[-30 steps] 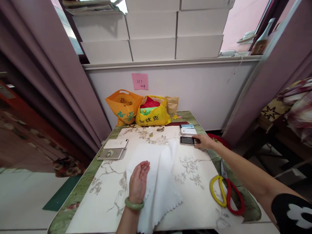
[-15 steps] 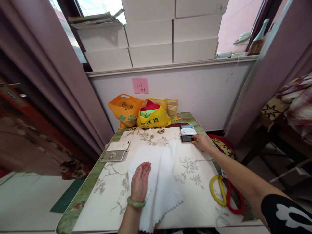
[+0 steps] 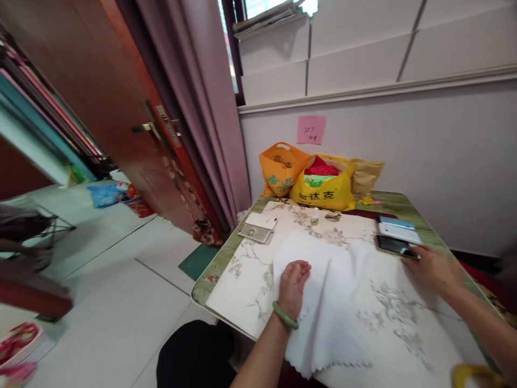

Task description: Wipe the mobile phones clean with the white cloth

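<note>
White cloth (image 3: pixel 323 302) lies spread on the worktop (image 3: pixel 242 258), nearest the viewer, its scalloped edge hanging over the front. Left hand (image 3: pixel 293 280) rests palm up on the cloth, fingers loosely curled, holding nothing. Farther right, right hand (image 3: pixel 434 267) lies flat, fingertips touching a dark phone (image 3: pixel 393 246). Beyond, two more phones (image 3: pixel 398 229), then orange bag (image 3: pixel 281 168) and yellow bag (image 3: pixel 323 188) against the wall.

We see bright daylight from the window (image 3: pixel 258 6) (soft shadows only); motion blur smears the edges, and wide-angle distortion bends the door (image 3: pixel 121 97).
</note>
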A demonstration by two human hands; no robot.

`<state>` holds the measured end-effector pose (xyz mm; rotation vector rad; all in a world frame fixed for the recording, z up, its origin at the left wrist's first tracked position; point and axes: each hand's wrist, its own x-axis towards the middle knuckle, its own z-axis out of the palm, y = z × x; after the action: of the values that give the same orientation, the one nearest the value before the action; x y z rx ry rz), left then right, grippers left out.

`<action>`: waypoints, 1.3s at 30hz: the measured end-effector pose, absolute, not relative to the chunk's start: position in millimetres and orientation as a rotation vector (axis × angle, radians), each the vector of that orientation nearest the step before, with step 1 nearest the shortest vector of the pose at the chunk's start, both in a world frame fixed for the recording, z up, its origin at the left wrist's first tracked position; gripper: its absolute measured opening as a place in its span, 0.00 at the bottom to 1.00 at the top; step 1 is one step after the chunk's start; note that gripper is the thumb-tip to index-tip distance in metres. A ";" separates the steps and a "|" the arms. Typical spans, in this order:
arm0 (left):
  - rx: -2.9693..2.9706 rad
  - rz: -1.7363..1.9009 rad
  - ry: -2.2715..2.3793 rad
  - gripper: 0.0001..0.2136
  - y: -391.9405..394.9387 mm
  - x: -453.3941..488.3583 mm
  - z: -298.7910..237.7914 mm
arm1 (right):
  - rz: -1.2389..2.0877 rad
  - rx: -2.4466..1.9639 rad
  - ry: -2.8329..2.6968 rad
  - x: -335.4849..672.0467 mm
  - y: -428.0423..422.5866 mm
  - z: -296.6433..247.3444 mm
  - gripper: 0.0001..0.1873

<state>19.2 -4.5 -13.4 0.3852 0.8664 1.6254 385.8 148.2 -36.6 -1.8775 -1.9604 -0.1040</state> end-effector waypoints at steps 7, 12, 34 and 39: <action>0.814 1.436 0.984 0.20 23.9 -2.9 32.3 | 0.374 -1.560 -1.798 251.5 90.6 22.3 0.25; 1.273 1.457 1.849 0.25 66.4 -83.0 34.9 | 0.673 -1.390 -1.678 169.4 75.7 14.6 0.23; 2.276 0.204 2.028 0.19 112.3 -231.7 44.1 | 1.123 -1.322 -1.593 144.1 65.9 -25.7 0.18; 2.348 0.241 1.983 0.04 115.9 -235.3 34.4 | 1.113 -1.343 -1.630 145.7 67.9 -30.8 0.19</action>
<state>-235.3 115.9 34.4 2.3484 1.9828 0.2405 145.7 67.9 -30.8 -1.3430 -1.6298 1.1129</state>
